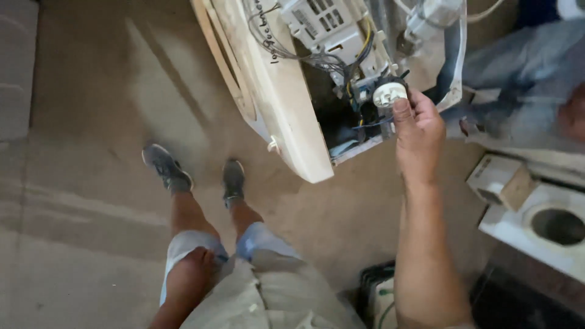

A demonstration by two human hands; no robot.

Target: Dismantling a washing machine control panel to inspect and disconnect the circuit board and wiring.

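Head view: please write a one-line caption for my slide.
Right hand holds a round white part at the wiring of an opened white appliance; left hand rests on the thigh.

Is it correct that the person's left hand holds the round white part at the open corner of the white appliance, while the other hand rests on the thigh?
No, the hands are swapped. The head view shows the right hand holding the round white part at the open corner of the white appliance; the left hand rests on the thigh.
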